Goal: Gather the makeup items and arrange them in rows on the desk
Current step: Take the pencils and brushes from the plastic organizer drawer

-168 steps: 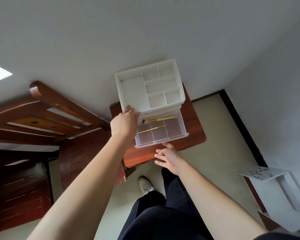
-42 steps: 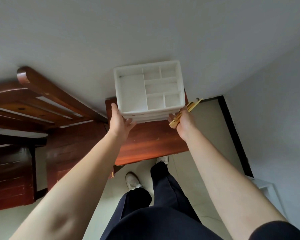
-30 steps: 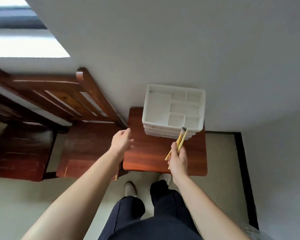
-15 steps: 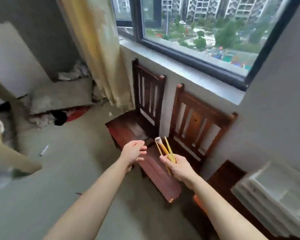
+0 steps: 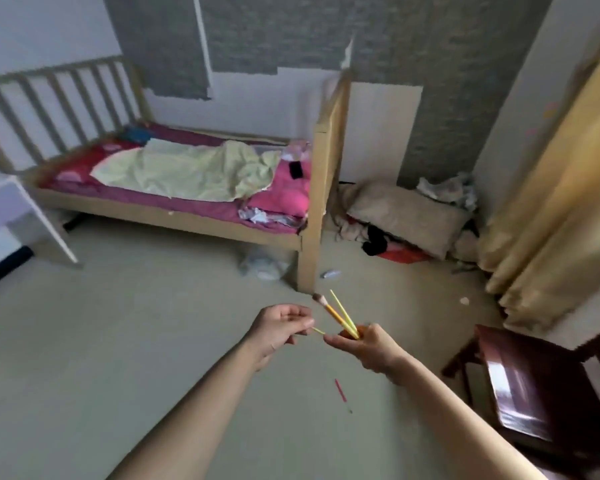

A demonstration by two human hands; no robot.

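Note:
My right hand [image 5: 368, 346] grips a small bundle of yellow-handled makeup brushes [image 5: 336, 315]; one shows a tan bristle tip pointing up and left. My left hand [image 5: 279, 327] is just to the left of it, with thumb and finger pinched on the thin yellow end of one brush [image 5: 317, 330] that sticks out from the bundle. Both hands hover over the open floor in the middle of the room. The white drawer organiser is out of view.
A wooden bed [image 5: 187, 181] with pink and yellow bedding stands ahead. A white desk [image 5: 21, 216] is at the left edge. A dark red chair [image 5: 534, 386] stands at the right by a yellow curtain [image 5: 551, 209]. Clutter [image 5: 406, 223] and a red stick [image 5: 340, 389] lie on the floor.
My view has swung away from the organiser and chairs by the window toward the bed. My right hand kept the brushes, and my left hand has pinched one brush's end.

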